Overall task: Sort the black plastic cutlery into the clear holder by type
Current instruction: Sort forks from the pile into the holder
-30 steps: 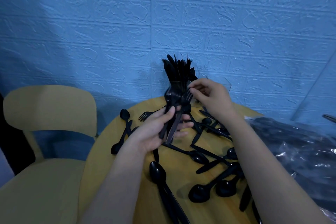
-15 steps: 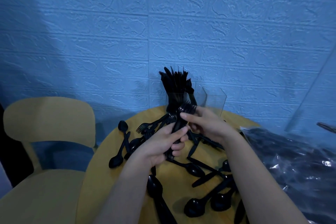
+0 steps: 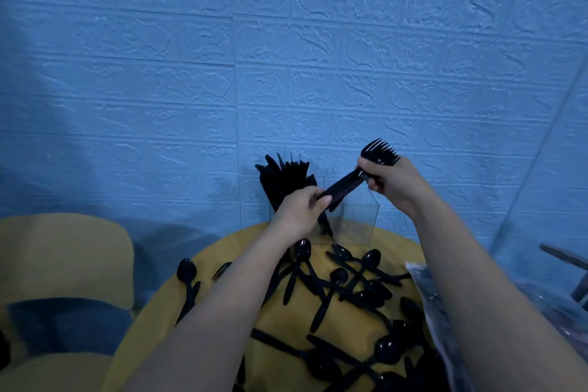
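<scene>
A bundle of black forks (image 3: 356, 180) is held in the air above the clear holder (image 3: 358, 219), which stands at the far edge of the table (image 3: 286, 328). The handle ends are gripped by the left hand (image 3: 302, 212), and the bundle is pinched just below the tines by the right hand (image 3: 393, 183), so both hands are closed on the same forks. The tines point up and to the right.

One compartment on the left side of the holder is already packed with upright black cutlery (image 3: 284, 180); which type it holds cannot be told. The compartments to its right look bare. The task is judged to be partly done: the held forks have yet to be seated, and many loose spoons (image 3: 369, 259) and other pieces remain scattered over the near half of the table, still to be sorted.
</scene>
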Available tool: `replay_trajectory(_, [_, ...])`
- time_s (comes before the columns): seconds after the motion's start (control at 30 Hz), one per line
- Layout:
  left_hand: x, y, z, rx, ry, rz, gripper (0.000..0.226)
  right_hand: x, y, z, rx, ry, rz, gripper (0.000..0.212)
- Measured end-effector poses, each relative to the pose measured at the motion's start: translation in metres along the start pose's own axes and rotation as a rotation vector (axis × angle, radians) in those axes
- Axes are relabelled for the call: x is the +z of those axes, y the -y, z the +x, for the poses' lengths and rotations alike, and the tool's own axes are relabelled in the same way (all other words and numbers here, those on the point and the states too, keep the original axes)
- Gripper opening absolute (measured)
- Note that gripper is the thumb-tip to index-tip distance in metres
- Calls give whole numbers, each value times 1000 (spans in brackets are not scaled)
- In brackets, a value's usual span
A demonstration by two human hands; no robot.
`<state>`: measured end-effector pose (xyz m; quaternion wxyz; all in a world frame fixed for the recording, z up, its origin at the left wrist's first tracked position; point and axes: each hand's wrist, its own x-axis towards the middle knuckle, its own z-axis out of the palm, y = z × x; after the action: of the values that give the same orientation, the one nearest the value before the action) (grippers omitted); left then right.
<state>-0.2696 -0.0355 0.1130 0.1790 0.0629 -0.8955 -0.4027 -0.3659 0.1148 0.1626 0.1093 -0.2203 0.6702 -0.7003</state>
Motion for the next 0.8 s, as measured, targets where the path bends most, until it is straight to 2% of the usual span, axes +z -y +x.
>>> replay_trajectory(0.2, [18,34,19,95,7,417,46,-3,-1,48,-143,-204,-158,8])
replay_trajectory(0.3, [23,48,17,200,-11,629,48,7,-18,62,-174,-228,-342,13])
replay_trajectory(0.4, [26,53,16,246,-42,682,50,22,-35,71,-179,-177,-542,14])
replay_trajectory(0.5, [28,55,15,260,-45,697,51,33,-48,77,-186,-48,-763,15])
replay_trajectory(0.6, [30,58,16,244,-24,690,52,43,-59,79,-100,120,-948,30])
replay_trajectory(0.7, [25,58,14,202,41,643,56,44,-62,76,22,194,-904,42])
replay_trajectory(0.8, [9,59,6,158,37,501,56,38,-55,63,64,224,-830,63])
